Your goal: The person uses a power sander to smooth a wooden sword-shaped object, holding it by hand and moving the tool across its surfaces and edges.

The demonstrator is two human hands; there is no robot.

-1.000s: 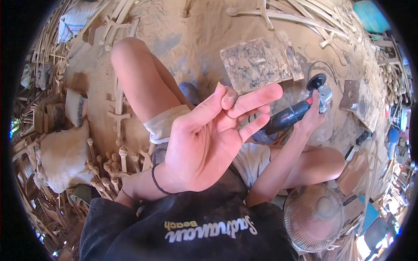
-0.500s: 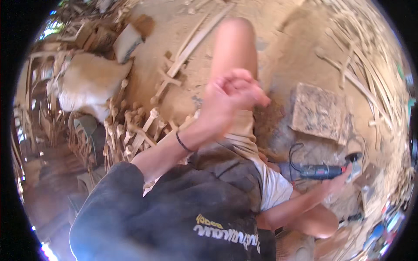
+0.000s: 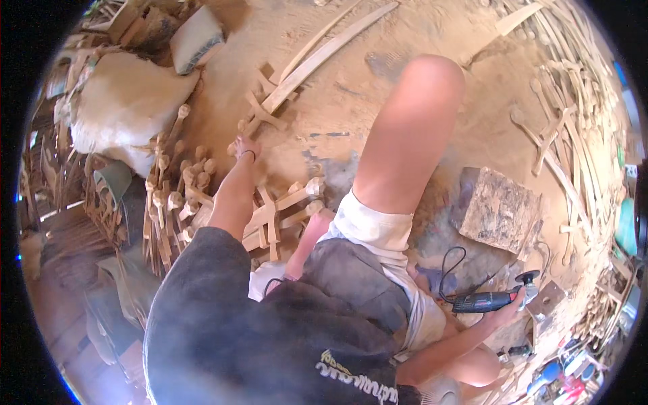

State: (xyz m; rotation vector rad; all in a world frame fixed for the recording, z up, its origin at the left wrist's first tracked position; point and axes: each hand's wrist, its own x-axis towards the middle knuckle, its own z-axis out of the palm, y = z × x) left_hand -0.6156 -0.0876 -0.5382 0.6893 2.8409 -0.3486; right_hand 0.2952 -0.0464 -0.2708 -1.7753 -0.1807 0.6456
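A pale wooden sword (image 3: 322, 55) lies on the dusty ground at the upper middle, its blade pointing away to the right. My left hand (image 3: 246, 146) is at the near end of its handle, below the crossguard, with the fingers closed around the knob there; the fingertips are partly hidden. Low on the right, my right hand (image 3: 507, 313) grips an angle grinder (image 3: 482, 302) near its head. The dark round disc (image 3: 527, 277) of the grinder faces up and away from me, and a black cord (image 3: 443, 271) loops off its rear end.
A worn wooden block (image 3: 499, 210) stands beyond the grinder. Several wooden sword hilts (image 3: 196, 179) are bunched near my left forearm. More wooden swords (image 3: 574, 148) pile up along the right. My bent knee (image 3: 418, 121) rises in the middle. A pale sack (image 3: 125, 101) sits at the far left.
My left hand has moved from above my thigh leftward and down to the sword's handle. My right hand still holds the grinder. The whole view has shifted slightly.
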